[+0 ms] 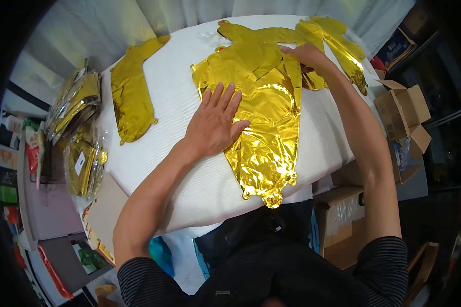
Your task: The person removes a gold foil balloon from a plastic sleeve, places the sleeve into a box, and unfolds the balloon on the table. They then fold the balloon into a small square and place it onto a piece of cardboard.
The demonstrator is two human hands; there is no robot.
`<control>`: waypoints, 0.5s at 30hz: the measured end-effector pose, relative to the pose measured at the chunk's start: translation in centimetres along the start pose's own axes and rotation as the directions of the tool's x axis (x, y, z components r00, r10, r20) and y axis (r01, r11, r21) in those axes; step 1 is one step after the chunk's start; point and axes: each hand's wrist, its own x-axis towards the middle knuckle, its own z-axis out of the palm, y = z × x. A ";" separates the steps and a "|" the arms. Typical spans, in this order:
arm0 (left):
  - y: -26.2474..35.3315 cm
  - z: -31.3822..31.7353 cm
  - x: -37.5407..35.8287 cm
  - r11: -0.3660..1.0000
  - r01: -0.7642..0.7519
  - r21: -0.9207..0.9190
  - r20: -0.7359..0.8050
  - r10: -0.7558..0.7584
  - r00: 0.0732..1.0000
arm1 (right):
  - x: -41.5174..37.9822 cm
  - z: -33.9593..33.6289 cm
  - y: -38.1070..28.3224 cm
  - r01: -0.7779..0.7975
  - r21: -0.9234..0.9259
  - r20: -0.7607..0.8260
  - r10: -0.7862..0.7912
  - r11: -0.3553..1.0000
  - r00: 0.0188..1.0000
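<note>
A flat, uninflated gold foil balloon [264,133] lies on the white-covered table, its narrow tabbed end hanging over the front edge. My left hand [215,120] rests palm down on its left side, fingers spread. At the balloon's upper right, my right hand [308,55] has its fingers bent and closed at the foil edge; part of the grip is hidden. Another gold foil piece [258,51] overlaps the top. More flat gold foil balloons lie apart, one at the left [131,92] and one at the far right [343,51].
The white table [176,66] has a rounded edge. Clear bags of folded gold foil [77,102] hang or stand at its left. An open cardboard box [402,110] is at the right, another box [340,220] below. Pale curtains [189,13] hang behind.
</note>
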 end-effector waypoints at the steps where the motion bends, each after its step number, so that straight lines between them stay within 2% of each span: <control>1: 0.1 -0.2 0.0 1.000 -0.004 -0.003 -0.004 0.004 1.000 | 0.2 0.1 -0.8 -0.022 -0.144 0.020 0.025 0.989 0.999; 2: 0.2 -0.3 0.0 1.000 -0.003 -0.002 -0.004 0.003 1.000 | 0.3 0.4 -1.4 -0.021 -0.142 0.021 0.024 0.990 0.999; 4: 0.3 -0.6 0.0 0.999 0.026 0.042 0.066 -0.028 0.997 | 0.9 0.8 -2.5 0.044 -0.319 0.049 -0.030 0.947 0.998; 5: 0.3 -0.7 0.0 0.999 0.029 0.046 0.065 -0.032 0.997 | 1.4 1.1 -2.8 0.049 -0.317 0.051 -0.034 0.947 0.998; 7: 0.3 -0.5 0.0 1.000 0.019 0.021 0.047 -0.020 0.999 | 2.1 1.6 -3.8 0.145 -0.457 0.060 -0.132 0.878 0.989; 8: 0.2 -0.3 0.0 1.000 0.022 0.022 0.045 -0.023 0.999 | 2.0 1.6 -4.1 0.148 -0.457 0.062 -0.135 0.877 0.989; 10: 0.0 -0.1 0.0 1.000 -0.002 -0.006 -0.005 0.002 1.000 | 1.7 1.5 -4.6 0.093 -0.257 0.154 -0.054 0.962 0.987; 13: 0.0 0.0 0.0 1.000 0.007 -0.022 0.003 -0.007 1.000 | 1.5 1.6 -5.9 0.108 -0.352 0.196 -0.039 0.930 0.980; 15: 0.0 -0.1 0.0 1.000 0.012 -0.018 0.005 -0.011 1.000 | 1.0 2.0 -6.7 0.067 -0.316 0.160 -0.016 0.946 0.987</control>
